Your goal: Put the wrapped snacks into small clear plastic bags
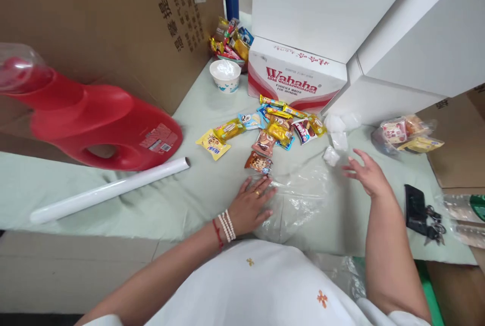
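My left hand (250, 203) lies flat with fingers spread on the left edge of a clear plastic bag (299, 199) spread on the pale green cloth (182, 199). My right hand (367, 173) hovers open above the bag's right side, fingers apart, holding nothing. Just beyond the bag lies a pile of several small snack packets (271, 131); the nearest, a brown cookie packet (258, 162), is a little ahead of my left fingertips. Small white wrapped pieces (335, 136) lie near my right fingers.
A red detergent jug (94, 124) lies on its side at left, a white roll (109, 189) in front of it. A Wahaha carton (295, 78), a white bowl (225, 74), more snacks (231, 40) stand behind. A filled snack bag (405, 134) and black keys (420, 210) lie right.
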Demonstrator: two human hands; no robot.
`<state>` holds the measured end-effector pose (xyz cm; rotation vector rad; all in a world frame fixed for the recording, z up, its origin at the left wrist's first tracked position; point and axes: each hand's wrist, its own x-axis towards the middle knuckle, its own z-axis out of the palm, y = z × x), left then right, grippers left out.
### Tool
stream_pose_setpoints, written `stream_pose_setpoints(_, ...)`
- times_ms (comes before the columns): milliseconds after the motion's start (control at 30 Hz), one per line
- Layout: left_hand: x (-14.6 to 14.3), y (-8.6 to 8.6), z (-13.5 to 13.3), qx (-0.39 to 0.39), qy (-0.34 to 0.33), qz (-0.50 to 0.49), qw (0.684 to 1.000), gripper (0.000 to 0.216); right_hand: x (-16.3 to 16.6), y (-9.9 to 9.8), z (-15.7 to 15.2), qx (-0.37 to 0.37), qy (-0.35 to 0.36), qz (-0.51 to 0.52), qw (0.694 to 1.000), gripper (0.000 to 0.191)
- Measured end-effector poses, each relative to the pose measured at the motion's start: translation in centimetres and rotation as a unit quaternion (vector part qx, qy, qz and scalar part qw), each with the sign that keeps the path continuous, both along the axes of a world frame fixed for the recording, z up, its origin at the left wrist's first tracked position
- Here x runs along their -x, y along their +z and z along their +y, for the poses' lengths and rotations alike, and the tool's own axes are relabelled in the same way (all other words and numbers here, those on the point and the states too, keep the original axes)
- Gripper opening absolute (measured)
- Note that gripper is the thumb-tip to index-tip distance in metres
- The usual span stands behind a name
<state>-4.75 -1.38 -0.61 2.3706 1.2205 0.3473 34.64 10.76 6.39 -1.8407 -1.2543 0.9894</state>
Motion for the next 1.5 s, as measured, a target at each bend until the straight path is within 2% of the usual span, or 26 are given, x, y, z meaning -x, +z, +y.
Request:
stream_pose_setpoints(67,-0.9,-0.1,0.3,-0.002,-0.006,-0.008,1.000,0.057,2.0,-0.2,2.5,-0.040,0.002,-0.116,0.992,0.055)
stream_pose_setpoints(133,-1.4,-0.4,0.2,-0.009,-0.014,-0.008,1.000,0.053,5.4,-1.2,4.8,-0.080,0.056,-0.221,0.970,0.049)
stream_pose_setpoints(167,-1.5,-0.6,0.0,-0.014,-0.020,-0.004,1.000,0.051,7.3,-1.8,5.9,-0.096,0.098,-0.274,0.952,0.049)
stream_pose_setpoints(233,-1.4,-0.9,-0.4,-0.027,-0.032,0.009,0.999,0.050,10.9,-3.0,7.7,-0.105,0.155,-0.365,0.912,0.061)
stream_pose_setpoints(333,-1.0,-0.9,-0.8,-0.041,-0.027,0.027,0.998,0.051,13.7,-4.2,8.9,-0.099,0.168,-0.422,0.885,0.062)
stream_pose_setpoints(400,-0.7,-0.8,-1.0,-0.043,-0.004,0.030,0.999,0.052,13.4,-4.1,8.5,-0.117,0.147,-0.410,0.892,0.054)
stream_pose_setpoints(467,-0.6,-0.8,-1.1,-0.040,0.021,0.028,0.999,0.054,11.8,-3.1,7.2,-0.153,0.116,-0.367,0.910,0.050)
stream_pose_setpoints(567,-0.6,-0.8,-1.2,-0.035,0.040,0.018,0.998,0.060,9.1,-0.6,3.9,-0.171,0.096,-0.213,0.957,0.050)
stream_pose_setpoints(633,-0.7,-0.9,-1.2,-0.033,0.041,0.012,0.999,0.063,8.3,1.0,1.2,-0.118,0.135,-0.063,0.982,0.055)
stream_pose_setpoints(667,-0.8,-1.0,-1.1,-0.033,0.041,0.009,0.999,0.065,8.4,1.4,-0.2,-0.077,0.172,0.002,0.982,0.056)
stream_pose_setpoints(733,-0.9,-1.2,-0.9,-0.030,0.043,0.003,0.999,0.069,9.3,1.5,-2.7,0.003,0.276,0.072,0.958,0.055)
stream_pose_setpoints(800,-0.7,-1.4,-0.6,-0.023,0.050,-0.005,0.998,0.070,10.9,0.6,-4.6,0.048,0.383,0.060,0.921,0.050)
stream_pose_setpoints(833,-0.5,-1.5,-0.5,-0.018,0.053,-0.010,0.998,0.070,11.7,0.1,-5.4,0.047,0.417,0.025,0.907,0.047)
stream_pose_setpoints(900,0.4,-1.4,-0.5,-0.017,0.056,-0.027,0.998,0.067,12.8,-0.9,-6.8,0.012,0.421,-0.086,0.903,0.042)
stream_pose_setpoints(967,1.9,-1.0,-0.9,-0.033,0.054,-0.053,0.997,0.062,12.9,-1.2,-8.5,-0.042,0.357,-0.196,0.912,0.037)
stream_pose_setpoints(1033,3.8,-0.3,-1.8,-0.052,0.023,-0.084,0.995,0.061,12.0,-1.0,-10.7,-0.090,0.323,-0.233,0.913,0.032)
stream_pose_setpoints(1133,6.0,0.5,-3.4,-0.048,-0.079,-0.099,0.991,0.065,10.2,-1.2,-14.5,-0.144,0.419,-0.201,0.874,0.031)
stream_pose_setpoints(1200,6.8,0.6,-4.1,-0.043,-0.108,-0.073,0.991,0.056,9.5,-2.1,-16.7,-0.162,0.463,-0.198,0.849,0.033)
stream_pose_setpoints(1300,7.1,0.4,-4.0,-0.041,-0.087,-0.051,0.994,0.025,8.9,-3.7,-18.4,-0.170,0.441,-0.176,0.864,0.019)
stream_pose_setpoints(1400,7.1,1.1,-2.5,-0.009,-0.062,-0.088,0.994,0.023,8.5,-3.6,-17.6,-0.126,0.428,-0.077,0.892,0.022)
stream_pose_setpoints(1500,6.4,2.7,0.3,0.031,-0.001,-0.102,0.994,0.025,8.2,-2.5,-14.9,-0.031,0.377,-0.009,0.925,0.030)
